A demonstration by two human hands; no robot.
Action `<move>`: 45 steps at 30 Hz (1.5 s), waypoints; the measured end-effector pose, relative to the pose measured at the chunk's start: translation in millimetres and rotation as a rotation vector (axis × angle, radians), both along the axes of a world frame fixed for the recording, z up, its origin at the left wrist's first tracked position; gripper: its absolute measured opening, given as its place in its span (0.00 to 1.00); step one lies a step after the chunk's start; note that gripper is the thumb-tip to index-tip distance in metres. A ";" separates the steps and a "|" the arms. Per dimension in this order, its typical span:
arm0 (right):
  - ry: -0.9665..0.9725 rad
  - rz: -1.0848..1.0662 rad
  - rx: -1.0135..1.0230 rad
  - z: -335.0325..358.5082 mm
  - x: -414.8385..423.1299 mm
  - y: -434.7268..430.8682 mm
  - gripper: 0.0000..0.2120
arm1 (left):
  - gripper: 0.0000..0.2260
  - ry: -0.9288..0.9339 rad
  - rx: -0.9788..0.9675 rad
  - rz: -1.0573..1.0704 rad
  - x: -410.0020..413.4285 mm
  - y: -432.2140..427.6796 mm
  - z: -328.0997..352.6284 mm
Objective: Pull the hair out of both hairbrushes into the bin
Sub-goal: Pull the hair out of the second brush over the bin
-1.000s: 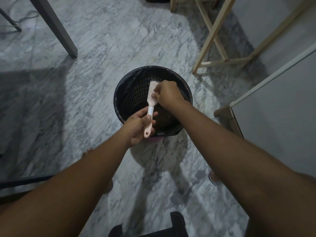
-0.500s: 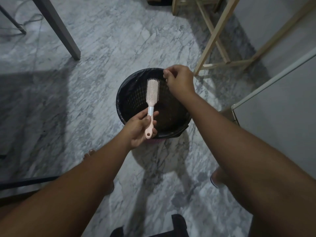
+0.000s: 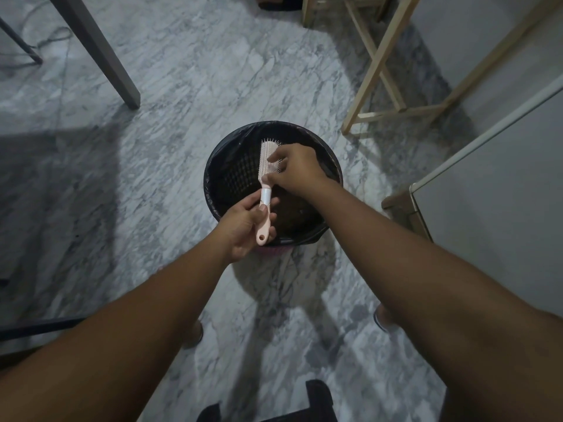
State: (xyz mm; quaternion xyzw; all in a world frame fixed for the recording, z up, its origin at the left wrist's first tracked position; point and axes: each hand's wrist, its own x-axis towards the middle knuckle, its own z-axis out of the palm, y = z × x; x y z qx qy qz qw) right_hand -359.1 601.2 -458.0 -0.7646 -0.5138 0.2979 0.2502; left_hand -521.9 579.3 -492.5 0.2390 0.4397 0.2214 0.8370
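Observation:
A pink hairbrush [image 3: 266,166] with a white collar is held upright over the round bin [image 3: 213,178], which is lined with a black bag and stands on the marble floor. My left hand [image 3: 243,223] grips the brush by its handle at the bin's near rim. My right hand [image 3: 294,170] rests on the right side of the bristle head, its fingers pinched into the bristles. Whether hair is between those fingers is too small to tell. Only this one brush is in view.
Pale wooden frame legs [image 3: 374,65] stand just behind the bin on the right. A grey cabinet [image 3: 487,184] fills the right side. A grey table leg [image 3: 94,50] slants at the upper left. A dark object [image 3: 316,400] sits at the bottom edge.
My right hand had lifted off the brush toward the bin's far rim, and has come back down onto the bristles. My left hand and the brush have stayed put.

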 end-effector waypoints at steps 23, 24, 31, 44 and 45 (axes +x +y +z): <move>0.040 -0.125 -0.147 9.6 13.8 16.9 0.25 | 0.17 -0.028 0.023 -0.046 -3.8 -7.4 -7.4; 0.097 -0.149 -0.131 10.5 13.8 17.8 0.25 | 0.18 -0.027 0.027 -0.048 -4.1 -7.5 -7.4; 0.515 -0.307 -0.232 21.4 13.4 9.1 0.26 | 0.18 -0.036 0.014 -0.073 -9.0 -10.1 -13.6; 0.568 -0.480 -0.025 30.3 16.4 16.8 0.09 | 0.18 -0.061 -0.040 0.035 -2.1 -3.4 -8.3; 0.462 -0.439 -0.008 28.0 19.0 18.0 0.09 | 0.18 -0.052 -0.035 0.035 -4.0 -3.2 -8.8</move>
